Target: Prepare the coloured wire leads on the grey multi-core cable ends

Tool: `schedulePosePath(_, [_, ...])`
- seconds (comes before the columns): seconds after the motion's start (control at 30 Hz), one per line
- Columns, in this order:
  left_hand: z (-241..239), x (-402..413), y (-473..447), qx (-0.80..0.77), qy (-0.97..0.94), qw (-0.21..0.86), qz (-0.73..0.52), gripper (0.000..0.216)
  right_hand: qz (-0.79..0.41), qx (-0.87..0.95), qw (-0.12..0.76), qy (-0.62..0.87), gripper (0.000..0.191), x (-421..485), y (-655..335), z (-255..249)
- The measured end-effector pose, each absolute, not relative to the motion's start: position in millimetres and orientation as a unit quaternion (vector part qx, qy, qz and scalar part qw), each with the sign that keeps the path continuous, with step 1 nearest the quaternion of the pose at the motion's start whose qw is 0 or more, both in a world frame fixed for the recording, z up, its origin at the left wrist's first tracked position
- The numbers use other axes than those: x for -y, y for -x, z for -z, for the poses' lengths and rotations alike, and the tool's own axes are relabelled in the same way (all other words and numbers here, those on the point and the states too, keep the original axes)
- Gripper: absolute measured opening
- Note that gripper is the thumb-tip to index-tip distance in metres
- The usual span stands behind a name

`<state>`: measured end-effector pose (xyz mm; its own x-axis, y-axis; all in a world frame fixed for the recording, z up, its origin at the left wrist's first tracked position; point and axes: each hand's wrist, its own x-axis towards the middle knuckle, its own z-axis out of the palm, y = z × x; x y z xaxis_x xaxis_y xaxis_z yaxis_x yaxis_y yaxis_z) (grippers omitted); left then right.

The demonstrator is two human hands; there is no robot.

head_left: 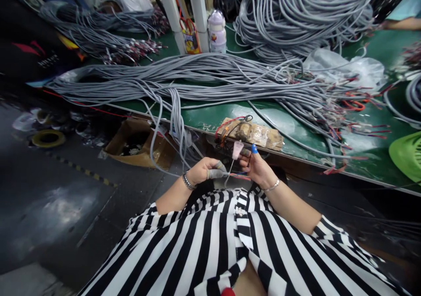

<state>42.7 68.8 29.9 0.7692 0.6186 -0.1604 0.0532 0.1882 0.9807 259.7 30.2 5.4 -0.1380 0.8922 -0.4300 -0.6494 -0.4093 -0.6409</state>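
Observation:
My left hand [205,169] is closed in front of my striped top, pinching thin wires [234,175] with grey-capped fingertips. My right hand [256,166] is closed too, holding the same wire ends and a small pale connector [237,149]; one fingertip wears a blue cap. Both hands sit just below the front edge of the green table [217,116]. A grey cable [161,125] hangs from the table down towards my left hand.
Long grey cable bundles [197,79] with stripped red ends lie across the table, and a big coil [302,15] sits behind. A taped block with red wires [251,133] lies at the edge. A cardboard box [138,144] stands on the floor. Another person's arm [403,23] shows far right.

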Motion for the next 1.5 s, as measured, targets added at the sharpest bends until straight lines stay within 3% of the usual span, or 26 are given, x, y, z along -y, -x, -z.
schedulePosePath(0.13, [-25, -51, -30, -0.28, -0.606, 0.719, -0.195, 0.036, -0.732, 0.175, 0.509, 0.419, 0.052, -29, -262, -4])
schedulePosePath(0.27, [-16, -45, -22, -0.306, -0.579, 0.701, -0.284, 0.039, -0.748, 0.195, 0.484, 0.409, 0.053, -31, -259, -3])
schedulePosePath(0.47, [-21, -54, -24, -0.311, -0.609, 0.678, -0.269, 0.038, -0.808, 0.356, 0.312, 0.35, 0.059, -21, -259, -11])
schedulePosePath(0.63, [-22, -56, -30, -0.282, -0.638, 0.692, -0.187, 0.034, -0.772, 0.439, 0.263, 0.376, 0.036, -12, -257, -21])
schedulePosePath(0.77, [-14, -56, -28, -0.264, -0.639, 0.707, -0.151, 0.035, -0.717, 0.432, 0.304, 0.455, 0.034, -10, -255, -22])
schedulePosePath(1.0, [-16, -55, -25, -0.271, -0.591, 0.736, -0.187, 0.038, -0.516, 0.455, 0.471, 0.553, 0.037, -20, -250, -12])
schedulePosePath(1.1, [-21, -59, -24, -0.292, -0.567, 0.725, -0.26, 0.039, -0.548, 0.354, 0.508, 0.562, 0.044, -28, -252, -5])
schedulePosePath(1.23, [-26, -69, -29, -0.304, -0.537, 0.701, -0.358, 0.038, -0.681, 0.287, 0.478, 0.475, 0.053, -37, -254, -3])
schedulePosePath(1.33, [-29, -76, -42, -0.297, -0.529, 0.694, -0.387, 0.038, -0.746, 0.266, 0.464, 0.397, 0.052, -44, -250, -9])
schedulePosePath(1.5, [-25, -80, -67, -0.286, -0.523, 0.702, -0.389, 0.036, -0.746, 0.232, 0.495, 0.381, 0.043, -48, -243, -18])
